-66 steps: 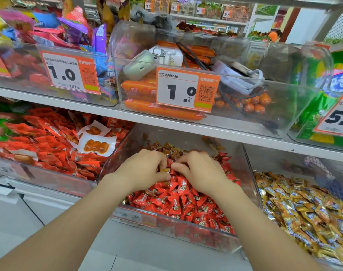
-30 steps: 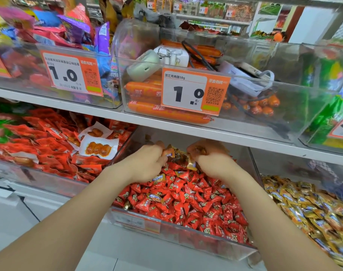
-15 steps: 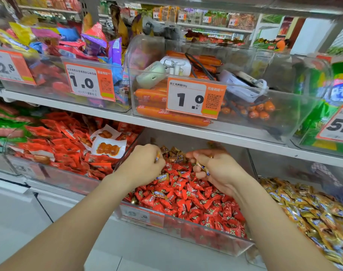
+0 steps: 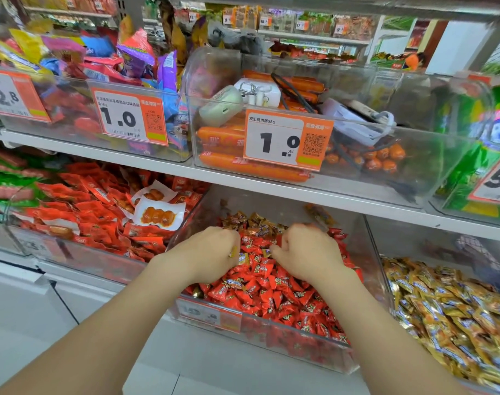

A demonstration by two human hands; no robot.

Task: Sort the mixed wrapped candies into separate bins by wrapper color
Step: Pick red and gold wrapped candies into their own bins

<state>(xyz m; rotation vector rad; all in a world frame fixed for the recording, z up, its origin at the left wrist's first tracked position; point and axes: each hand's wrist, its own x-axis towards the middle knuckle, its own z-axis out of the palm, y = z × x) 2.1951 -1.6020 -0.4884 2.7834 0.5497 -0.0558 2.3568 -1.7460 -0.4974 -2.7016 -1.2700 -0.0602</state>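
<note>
- Head view looks down into a clear plastic bin on the lower shelf, filled mostly with small red-wrapped candies.
- A cluster of brown-and-gold wrapped candies lies at the back of that bin, touching the red ones. One or two gold pieces also show among the red between the two hands.
- The left hand rests on the pile with its fingers curled, pinching a small gold-wrapped candy that peeks out at its fingertips.
- The right hand sits just beside it, fingers curled down into the candies. Whether it holds anything cannot be told from this angle.
- A neighbouring clear bin to the right carries a heap of gold-wrapped candies, which looks like the place for the strays.
- Red snack packets fill the bin to the left and seem to play no part.
- Progress, as a judgement: the sort is partway. The front and middle of the bin read almost wholly red, so much of the picking looks done.
- Left to do: clear the back cluster, lift out the few gold pieces by the fingers, and carry what is in hand across to the gold heap.
</note>
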